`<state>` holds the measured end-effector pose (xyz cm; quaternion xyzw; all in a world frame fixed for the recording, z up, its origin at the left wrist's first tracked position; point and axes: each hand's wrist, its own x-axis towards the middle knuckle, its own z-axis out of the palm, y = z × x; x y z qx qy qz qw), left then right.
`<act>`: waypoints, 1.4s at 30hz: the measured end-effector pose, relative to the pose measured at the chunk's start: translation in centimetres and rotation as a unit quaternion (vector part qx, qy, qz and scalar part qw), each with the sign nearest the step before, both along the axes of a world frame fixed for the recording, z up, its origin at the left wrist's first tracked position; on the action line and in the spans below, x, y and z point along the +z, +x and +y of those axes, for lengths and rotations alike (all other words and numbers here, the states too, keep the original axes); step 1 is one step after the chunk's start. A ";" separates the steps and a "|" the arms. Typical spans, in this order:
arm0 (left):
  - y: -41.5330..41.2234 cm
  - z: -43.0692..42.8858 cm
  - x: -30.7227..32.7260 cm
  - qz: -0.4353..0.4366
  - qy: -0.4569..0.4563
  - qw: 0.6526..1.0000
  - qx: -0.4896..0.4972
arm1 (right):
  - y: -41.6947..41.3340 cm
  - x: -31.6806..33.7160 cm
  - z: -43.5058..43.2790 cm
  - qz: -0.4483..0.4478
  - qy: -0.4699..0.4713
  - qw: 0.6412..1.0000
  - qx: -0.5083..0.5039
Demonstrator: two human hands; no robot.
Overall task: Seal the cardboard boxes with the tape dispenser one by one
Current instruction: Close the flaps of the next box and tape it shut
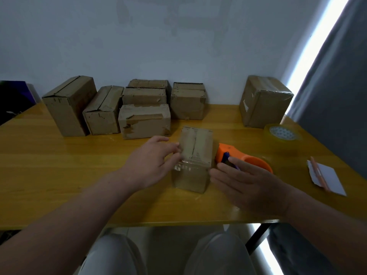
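Note:
A small cardboard box stands on the yellow table in front of me, with clear glossy tape over its near face and top seam. My left hand touches the box's upper left edge with its fingertips. My right hand lies flat with straight fingers against the box's lower right side. The orange tape dispenser rests on the table just behind my right hand, to the right of the box, partly hidden by my thumb.
Several cardboard boxes line the back of the table by the wall, and a larger one stands at the back right. A spare clear tape roll and a white paper with a pen lie on the right.

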<state>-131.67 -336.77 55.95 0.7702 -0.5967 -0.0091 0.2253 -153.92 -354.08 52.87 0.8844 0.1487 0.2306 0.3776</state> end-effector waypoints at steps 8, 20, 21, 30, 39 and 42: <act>-5.6 -4.5 1.9 -0.090 0.144 0.974 0.150 | -0.3 0.1 1.0 -0.045 0.308 0.892 -0.327; -1.5 -5.2 5.6 -0.057 0.326 0.940 0.086 | 0.2 1.3 -0.7 -0.153 0.607 0.705 -0.332; -1.0 -5.2 5.9 -0.072 0.347 0.932 0.072 | 0.3 1.7 -0.7 -0.164 0.631 0.690 -0.314; -1.0 -4.6 5.3 -0.328 0.239 0.913 -0.041 | 0.6 2.2 -0.8 -0.173 0.779 0.539 -0.269; -3.6 -4.4 2.7 -0.128 0.102 0.986 0.031 | 0.5 3.1 -2.2 -0.146 0.689 0.607 -0.369; -3.6 -4.5 2.2 -0.137 0.113 0.984 0.024 | 0.5 3.2 -2.4 -0.132 0.667 0.604 -0.416</act>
